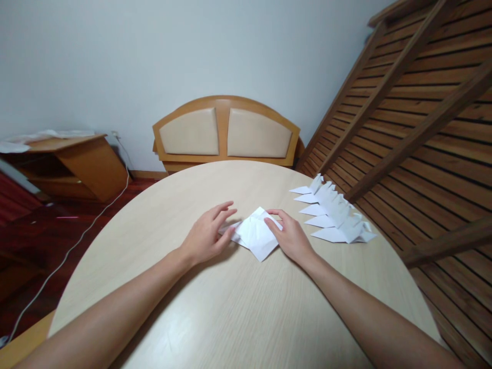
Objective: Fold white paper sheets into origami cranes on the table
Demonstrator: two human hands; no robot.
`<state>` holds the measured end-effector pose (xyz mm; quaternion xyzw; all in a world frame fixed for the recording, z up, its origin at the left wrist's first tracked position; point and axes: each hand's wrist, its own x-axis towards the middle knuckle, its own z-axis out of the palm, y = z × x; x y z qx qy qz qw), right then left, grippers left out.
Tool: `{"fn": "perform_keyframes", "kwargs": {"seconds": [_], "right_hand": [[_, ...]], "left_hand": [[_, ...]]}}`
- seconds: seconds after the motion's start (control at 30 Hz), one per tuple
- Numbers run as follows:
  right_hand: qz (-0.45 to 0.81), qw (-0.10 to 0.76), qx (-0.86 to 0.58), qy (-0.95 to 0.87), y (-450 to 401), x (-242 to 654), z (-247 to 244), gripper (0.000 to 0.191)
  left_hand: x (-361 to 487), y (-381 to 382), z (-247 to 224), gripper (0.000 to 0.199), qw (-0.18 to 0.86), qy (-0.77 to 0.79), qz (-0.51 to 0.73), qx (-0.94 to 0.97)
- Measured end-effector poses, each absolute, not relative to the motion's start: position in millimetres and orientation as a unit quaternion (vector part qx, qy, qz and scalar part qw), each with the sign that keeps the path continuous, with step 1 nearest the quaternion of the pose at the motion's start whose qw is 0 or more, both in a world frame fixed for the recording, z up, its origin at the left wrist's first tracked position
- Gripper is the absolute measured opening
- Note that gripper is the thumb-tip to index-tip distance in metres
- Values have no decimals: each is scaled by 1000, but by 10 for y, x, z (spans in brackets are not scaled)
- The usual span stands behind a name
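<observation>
A folded white paper (260, 237) lies near the middle of the round table, with a diamond-shaped part and a narrow point to its left. My left hand (209, 231) is at the left point, its thumb against the paper and its other fingers raised and apart. My right hand (290, 234) grips the right corner between thumb and fingers. To the right, several folded white paper figures (333, 212) stand close together in a row, their pointed ends facing left.
The round wooden table (184, 312) fills the foreground. Behind it is a headboard (223, 128). A slatted wooden panel (415, 133) leans at the right. At the left are a low cabinet (92, 169) and a white cable (73, 247) on the floor.
</observation>
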<state>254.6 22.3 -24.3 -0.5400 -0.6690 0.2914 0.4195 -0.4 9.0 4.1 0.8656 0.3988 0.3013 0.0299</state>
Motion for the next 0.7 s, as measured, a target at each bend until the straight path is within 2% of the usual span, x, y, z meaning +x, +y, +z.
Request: {"fn": "perform_keyframes", "kwargs": {"seconds": [0.17, 0.37, 0.53, 0.7], "right_hand": [[250, 345, -571, -701, 202, 2527, -260, 33], [69, 308, -507, -802, 110, 2514, -128, 33], [99, 231, -413, -875, 43, 2493, -107, 38], [107, 174, -404, -892, 36, 2521, -177, 46]], "left_hand": [[115, -9, -43, 51, 67, 292, 177, 937], [144, -7, -58, 46, 92, 286, 157, 941], [74, 40, -49, 47, 98, 301, 118, 941], [73, 70, -24, 42, 87, 298, 132, 941]]}}
